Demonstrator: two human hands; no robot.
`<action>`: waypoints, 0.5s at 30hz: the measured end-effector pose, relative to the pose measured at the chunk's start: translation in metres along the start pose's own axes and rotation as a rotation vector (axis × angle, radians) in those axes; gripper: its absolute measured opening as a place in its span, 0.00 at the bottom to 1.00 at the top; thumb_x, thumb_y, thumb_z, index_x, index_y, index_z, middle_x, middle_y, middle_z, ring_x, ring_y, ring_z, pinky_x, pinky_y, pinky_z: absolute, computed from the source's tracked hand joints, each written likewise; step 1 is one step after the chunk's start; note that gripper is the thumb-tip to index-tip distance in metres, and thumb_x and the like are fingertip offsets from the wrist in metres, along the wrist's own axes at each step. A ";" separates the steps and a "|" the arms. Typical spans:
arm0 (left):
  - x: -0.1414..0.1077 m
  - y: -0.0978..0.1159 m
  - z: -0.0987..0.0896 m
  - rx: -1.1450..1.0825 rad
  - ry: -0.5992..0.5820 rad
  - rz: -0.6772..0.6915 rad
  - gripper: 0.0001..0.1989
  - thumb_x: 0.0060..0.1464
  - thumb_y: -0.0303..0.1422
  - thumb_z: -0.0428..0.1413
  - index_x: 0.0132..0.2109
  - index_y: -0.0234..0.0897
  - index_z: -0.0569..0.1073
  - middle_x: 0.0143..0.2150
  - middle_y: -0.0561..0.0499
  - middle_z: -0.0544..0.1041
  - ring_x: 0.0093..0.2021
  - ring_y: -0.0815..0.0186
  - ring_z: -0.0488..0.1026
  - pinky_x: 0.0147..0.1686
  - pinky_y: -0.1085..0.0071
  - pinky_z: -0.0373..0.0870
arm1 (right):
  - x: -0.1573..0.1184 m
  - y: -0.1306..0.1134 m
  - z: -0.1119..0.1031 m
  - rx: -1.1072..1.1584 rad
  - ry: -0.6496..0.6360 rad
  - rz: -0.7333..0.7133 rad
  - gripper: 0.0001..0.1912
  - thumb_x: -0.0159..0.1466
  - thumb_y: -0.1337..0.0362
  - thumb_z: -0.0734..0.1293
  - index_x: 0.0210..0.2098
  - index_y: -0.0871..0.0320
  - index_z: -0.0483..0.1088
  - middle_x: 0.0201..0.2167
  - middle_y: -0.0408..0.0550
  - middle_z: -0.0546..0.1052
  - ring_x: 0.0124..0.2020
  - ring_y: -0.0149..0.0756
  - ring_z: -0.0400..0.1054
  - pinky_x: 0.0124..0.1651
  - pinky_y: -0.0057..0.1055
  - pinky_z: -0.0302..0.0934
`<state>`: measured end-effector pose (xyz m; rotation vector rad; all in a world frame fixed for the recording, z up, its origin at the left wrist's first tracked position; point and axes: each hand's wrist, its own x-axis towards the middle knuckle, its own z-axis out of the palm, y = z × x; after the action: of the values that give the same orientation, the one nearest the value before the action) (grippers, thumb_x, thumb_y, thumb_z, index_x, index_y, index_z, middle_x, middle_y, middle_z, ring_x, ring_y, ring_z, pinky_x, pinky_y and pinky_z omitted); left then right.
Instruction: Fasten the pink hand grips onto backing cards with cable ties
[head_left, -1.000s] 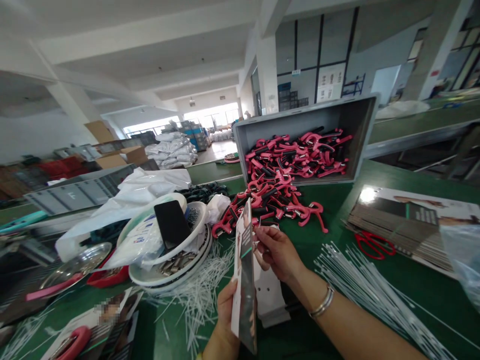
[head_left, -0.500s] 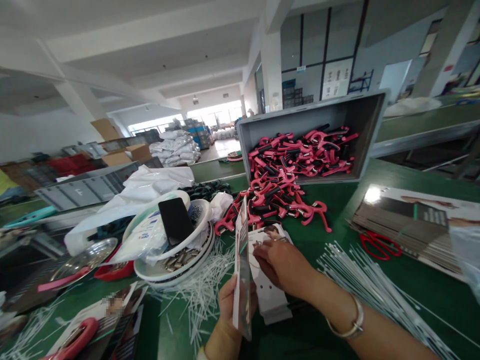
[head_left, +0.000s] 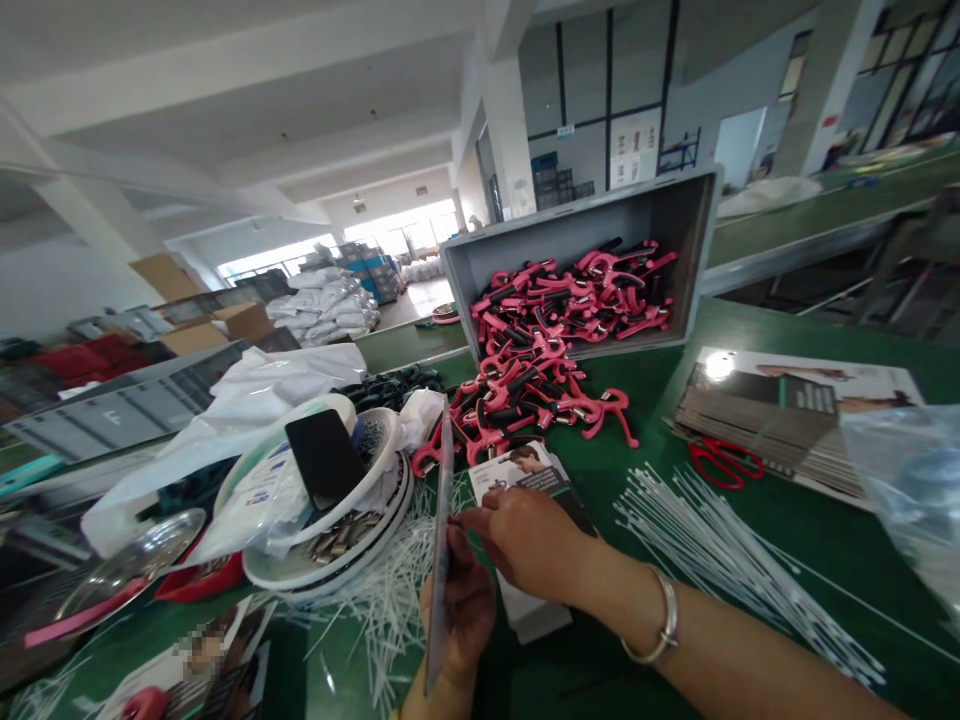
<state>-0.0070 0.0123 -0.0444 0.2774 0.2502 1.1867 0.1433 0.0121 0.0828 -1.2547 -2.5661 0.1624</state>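
My left hand (head_left: 463,605) grips a printed card (head_left: 441,550) upright, and the card shows almost edge-on. My right hand (head_left: 525,540) sits just beside that card, its fingertips pinched together close to the card's edge. Whether those fingers hold something thin is hidden. Beneath my right hand lies a white punched card (head_left: 534,612), partly covered by a printed leaflet (head_left: 521,475). A heap of pink and black plastic-handled tools (head_left: 532,400) spills from a tilted grey crate (head_left: 581,222) just beyond my hands. Loose white plastic strips (head_left: 382,590) lie to the left of my left hand.
White cable ties (head_left: 720,560) spread across the green bench to my right, near red scissors (head_left: 724,462) and a stack of printed cards (head_left: 757,420). At left stand a white bowl (head_left: 315,500) holding a black phone (head_left: 324,458), plus a steel tray (head_left: 127,570).
The held card has turned from showing its face to nearly edge-on. My right hand has moved left toward it, and the leaflet beneath now shows more. The whole view has shifted slightly.
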 end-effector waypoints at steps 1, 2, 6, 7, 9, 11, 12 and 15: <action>0.000 0.000 0.002 -0.006 0.004 0.004 0.07 0.56 0.33 0.54 0.39 0.44 0.76 0.32 0.55 0.81 0.11 0.83 0.54 0.09 0.90 0.46 | 0.000 0.001 0.001 -0.004 0.005 -0.006 0.16 0.63 0.66 0.57 0.47 0.54 0.69 0.33 0.49 0.74 0.33 0.39 0.70 0.29 0.29 0.56; 0.000 0.000 0.003 -0.007 0.011 0.011 0.07 0.56 0.33 0.54 0.39 0.43 0.77 0.32 0.54 0.81 0.11 0.83 0.54 0.08 0.89 0.45 | 0.000 0.002 0.001 -0.008 0.008 -0.014 0.15 0.63 0.65 0.56 0.47 0.54 0.69 0.33 0.49 0.74 0.33 0.38 0.69 0.29 0.29 0.56; -0.001 0.000 0.008 0.002 0.029 0.022 0.06 0.55 0.32 0.54 0.38 0.42 0.76 0.30 0.54 0.81 0.10 0.83 0.53 0.07 0.90 0.43 | -0.001 0.005 0.000 -0.011 0.023 -0.034 0.15 0.64 0.66 0.56 0.47 0.54 0.69 0.33 0.49 0.74 0.33 0.38 0.69 0.30 0.28 0.56; -0.001 0.000 0.008 -0.018 0.033 0.014 0.06 0.55 0.32 0.54 0.39 0.42 0.76 0.30 0.54 0.81 0.10 0.84 0.53 0.07 0.91 0.43 | -0.001 0.005 0.000 -0.005 0.031 -0.030 0.15 0.63 0.66 0.56 0.46 0.54 0.69 0.33 0.49 0.74 0.33 0.38 0.69 0.30 0.28 0.56; -0.001 0.000 0.007 -0.053 0.038 -0.007 0.06 0.55 0.31 0.55 0.40 0.42 0.75 0.30 0.56 0.81 0.11 0.85 0.54 0.08 0.92 0.44 | -0.001 0.004 0.001 0.017 0.052 -0.014 0.15 0.63 0.66 0.56 0.46 0.55 0.69 0.33 0.49 0.74 0.33 0.38 0.69 0.31 0.29 0.56; -0.001 0.000 0.005 -0.046 0.033 -0.013 0.07 0.54 0.31 0.56 0.40 0.43 0.75 0.31 0.57 0.80 0.11 0.85 0.55 0.08 0.93 0.45 | 0.000 0.004 0.005 0.060 0.074 0.001 0.14 0.64 0.66 0.55 0.44 0.56 0.69 0.33 0.50 0.74 0.33 0.39 0.69 0.32 0.30 0.57; 0.000 0.000 0.003 -0.023 0.025 -0.012 0.07 0.53 0.30 0.56 0.40 0.43 0.75 0.30 0.57 0.80 0.12 0.85 0.56 0.09 0.92 0.47 | 0.001 0.004 0.009 0.103 0.094 0.013 0.14 0.64 0.65 0.55 0.43 0.57 0.70 0.34 0.51 0.75 0.33 0.39 0.69 0.33 0.30 0.57; 0.001 0.002 -0.002 0.095 -0.030 -0.087 0.08 0.49 0.30 0.58 0.39 0.40 0.75 0.27 0.55 0.78 0.14 0.81 0.62 0.12 0.88 0.54 | 0.005 0.007 0.024 0.339 0.219 0.103 0.10 0.62 0.68 0.57 0.38 0.59 0.69 0.31 0.50 0.75 0.31 0.36 0.68 0.33 0.29 0.57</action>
<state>-0.0091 0.0138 -0.0455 0.3638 0.2898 1.0854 0.1385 0.0211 0.0591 -1.2001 -2.1777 0.4358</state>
